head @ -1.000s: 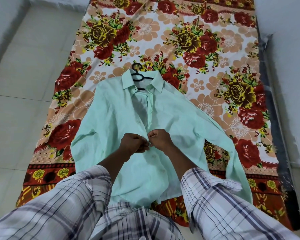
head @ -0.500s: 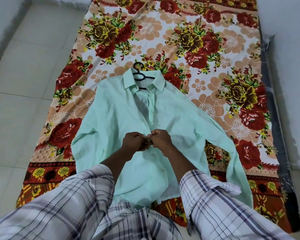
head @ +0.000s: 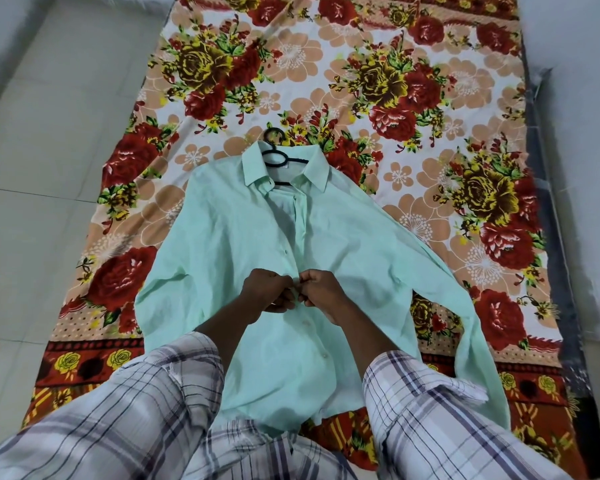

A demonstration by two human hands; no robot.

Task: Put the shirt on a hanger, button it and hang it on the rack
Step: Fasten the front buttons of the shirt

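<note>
Buttoning is the step in hand: the left hand and right hand, both curled, pinch the front edges of the mint-green shirt together at mid-chest, knuckles almost touching. The shirt lies front up on a floral bedsheet, its collar round a thin black hanger whose hook pokes out above. Small pale buttons below the hands look fastened; above them the front gapes. The next move probably calls for shifting up one button and pinching finely through thin, crinkled, slippery woven cloth. No rack shows.
</note>
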